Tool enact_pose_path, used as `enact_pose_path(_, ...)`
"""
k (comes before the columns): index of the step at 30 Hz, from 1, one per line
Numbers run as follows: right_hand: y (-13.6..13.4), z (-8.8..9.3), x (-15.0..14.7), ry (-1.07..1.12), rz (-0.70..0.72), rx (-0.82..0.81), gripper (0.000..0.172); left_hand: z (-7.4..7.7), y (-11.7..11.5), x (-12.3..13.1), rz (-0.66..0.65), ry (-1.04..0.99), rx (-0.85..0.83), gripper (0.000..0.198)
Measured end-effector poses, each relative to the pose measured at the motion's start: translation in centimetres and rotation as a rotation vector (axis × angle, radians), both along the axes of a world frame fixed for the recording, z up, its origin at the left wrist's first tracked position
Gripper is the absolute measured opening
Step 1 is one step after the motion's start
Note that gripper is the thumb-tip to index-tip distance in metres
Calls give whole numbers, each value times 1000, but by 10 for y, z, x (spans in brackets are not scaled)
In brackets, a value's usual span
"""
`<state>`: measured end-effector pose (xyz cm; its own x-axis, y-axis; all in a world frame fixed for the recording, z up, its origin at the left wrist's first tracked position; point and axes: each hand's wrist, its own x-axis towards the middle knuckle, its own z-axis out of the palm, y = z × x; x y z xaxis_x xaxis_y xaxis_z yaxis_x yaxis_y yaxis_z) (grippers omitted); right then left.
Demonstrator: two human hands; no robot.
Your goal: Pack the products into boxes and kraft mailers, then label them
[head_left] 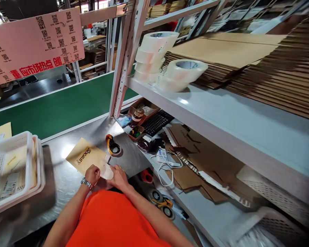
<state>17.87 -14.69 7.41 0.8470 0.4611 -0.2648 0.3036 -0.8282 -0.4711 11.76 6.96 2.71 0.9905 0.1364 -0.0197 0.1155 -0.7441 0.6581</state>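
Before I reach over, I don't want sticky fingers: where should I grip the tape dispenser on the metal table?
Probably by the handle, from above and the left: the tape dispenser lies on its side, the handle curving left of the roll.

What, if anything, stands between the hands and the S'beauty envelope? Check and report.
Nothing visible blocks the left hand, right at the near edge of the envelope. Between the right hand and the envelope is a whitish piece. The tape dispenser sits beyond the right hand, out of the way.
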Motion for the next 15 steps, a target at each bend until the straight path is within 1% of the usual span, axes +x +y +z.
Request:
enact_pose_path(2, 6, 0, -2, -24, 37, -3, 81, 1, -8, 4, -8, 4, 31, 15)
enact_pose_path(3, 8, 0, -2, -26, 33, -3, 87, 2, -13, 5, -21, 14, 47, 15)
enact_pose_path(7, 17, 1, 0, -51, -87, 27, 110, 6, -26, 3, -105, 10, 71, 17)
enact_pose_path(8, 19, 2, 1, -56, -113, 33, 113, 7, -27, 0, -124, -5, 63, 18)
enact_pose_path(10, 21, 5, 4, -53, -135, 38, 114, 9, -27, -5, -137, -47, 29, 18)
enact_pose_path(11, 22, 8, 5, -42, -133, 40, 113, 11, -25, -8, -99, -82, 7, 17)
enact_pose_path(12, 22, 11, 7, -26, -129, 44, 112, 13, -23, -10, -9, -126, -15, 17)
enact_pose_path(13, 24, 16, 9, -10, -128, 55, 111, 16, -21, -12, 129, -175, -39, 23)
enact_pose_path(15, 27, 26, 11, 20, -140, 90, 115, 23, -16, -13, 430, -212, -124, 46)
